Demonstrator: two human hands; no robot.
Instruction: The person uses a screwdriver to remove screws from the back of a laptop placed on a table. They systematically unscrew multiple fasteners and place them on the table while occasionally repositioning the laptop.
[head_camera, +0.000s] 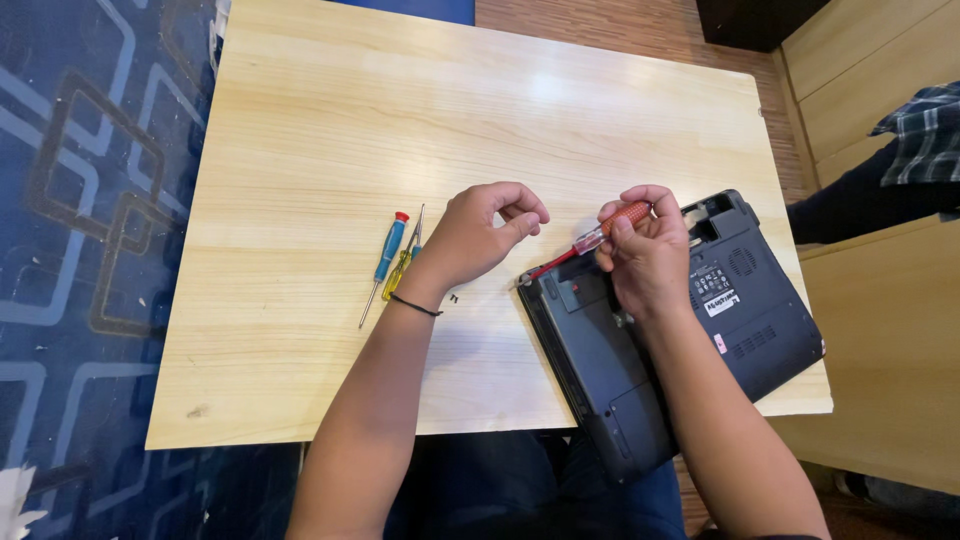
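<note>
A dark grey laptop (745, 315) lies upside down at the right of a light wooden table (400, 130), partly over its front edge. My right hand (648, 255) grips an orange-handled screwdriver (592, 239), whose tip rests at the laptop's upper-left corner. My left hand (478, 235) hovers just left of the laptop, thumb and forefinger pinched together; what they hold, if anything, is too small to see. A thin black band circles that wrist.
A blue-handled screwdriver (388, 255) and a yellow one (402, 272) lie side by side left of my left hand. A tiny dark screw (454, 297) lies by the wrist. Blue patterned carpet (80, 200) is at left; another person's dark, plaid-clad limb (880, 180) at right.
</note>
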